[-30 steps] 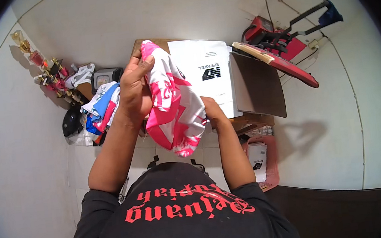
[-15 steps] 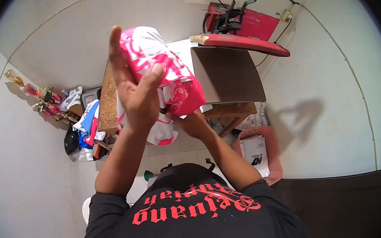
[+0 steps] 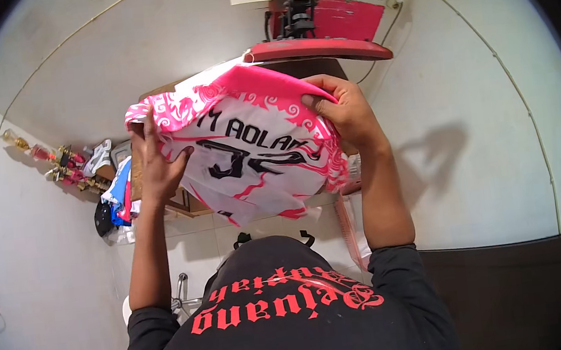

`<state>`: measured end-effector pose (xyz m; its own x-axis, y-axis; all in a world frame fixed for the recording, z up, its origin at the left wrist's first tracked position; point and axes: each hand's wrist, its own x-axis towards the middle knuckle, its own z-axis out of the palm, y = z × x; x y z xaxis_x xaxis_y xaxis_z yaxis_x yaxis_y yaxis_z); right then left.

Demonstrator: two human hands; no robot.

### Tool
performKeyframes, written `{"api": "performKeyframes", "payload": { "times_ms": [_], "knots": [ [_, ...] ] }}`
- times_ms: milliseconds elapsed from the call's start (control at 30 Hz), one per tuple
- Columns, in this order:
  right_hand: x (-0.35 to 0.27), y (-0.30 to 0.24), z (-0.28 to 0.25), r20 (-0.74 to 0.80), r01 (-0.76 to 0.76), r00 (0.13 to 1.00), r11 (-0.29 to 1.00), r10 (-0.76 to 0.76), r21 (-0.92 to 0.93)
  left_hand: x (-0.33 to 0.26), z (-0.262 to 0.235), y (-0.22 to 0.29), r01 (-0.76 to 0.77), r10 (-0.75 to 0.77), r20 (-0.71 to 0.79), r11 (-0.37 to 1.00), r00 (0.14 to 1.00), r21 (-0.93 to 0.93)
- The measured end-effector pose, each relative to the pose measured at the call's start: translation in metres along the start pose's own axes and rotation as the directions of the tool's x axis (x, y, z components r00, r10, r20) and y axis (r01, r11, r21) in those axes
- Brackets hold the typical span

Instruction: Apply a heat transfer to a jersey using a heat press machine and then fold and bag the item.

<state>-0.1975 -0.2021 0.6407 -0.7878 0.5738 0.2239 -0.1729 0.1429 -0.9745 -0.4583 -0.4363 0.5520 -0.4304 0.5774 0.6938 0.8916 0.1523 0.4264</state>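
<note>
White walls (image 3: 170, 33) rise behind a wooden table (image 3: 157, 91), with a red press (image 3: 322, 51) at its far side. Above the table, a shirt (image 3: 250, 151) hangs between the two hands: bunched in folds half a second ago, it is now drawn out wide, so its black lettering and numerals lie open to inspection. The right hand (image 3: 353, 116) pinches the pink upper edge between thumb and fingers. At the opposite side, the left hand (image 3: 157, 167) has its thumb spread from its fingers against the cloth; how firmly it grips, I cannot tell. The fabric looks thin and smooth, white with curling pink scrolls, sagging in soft ripples to an uneven lower edge. By contrast, the press has a rigid, rounded red plate.
</note>
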Motion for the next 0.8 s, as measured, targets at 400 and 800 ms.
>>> {"api": "performKeyframes", "payload": {
  "times_ms": [400,800],
  "knots": [
    [-0.015,-0.011,-0.044,-0.037,-0.011,0.999,0.922,0.027,0.386,-0.012,0.065,0.071,0.403,-0.216,0.513,0.868,0.831,-0.289],
    [0.010,0.006,-0.024,-0.099,0.063,0.995,0.884,-0.019,0.464,0.016,0.078,0.146,0.528,-0.017,0.569,0.396,0.822,-0.751]
  ]
}}
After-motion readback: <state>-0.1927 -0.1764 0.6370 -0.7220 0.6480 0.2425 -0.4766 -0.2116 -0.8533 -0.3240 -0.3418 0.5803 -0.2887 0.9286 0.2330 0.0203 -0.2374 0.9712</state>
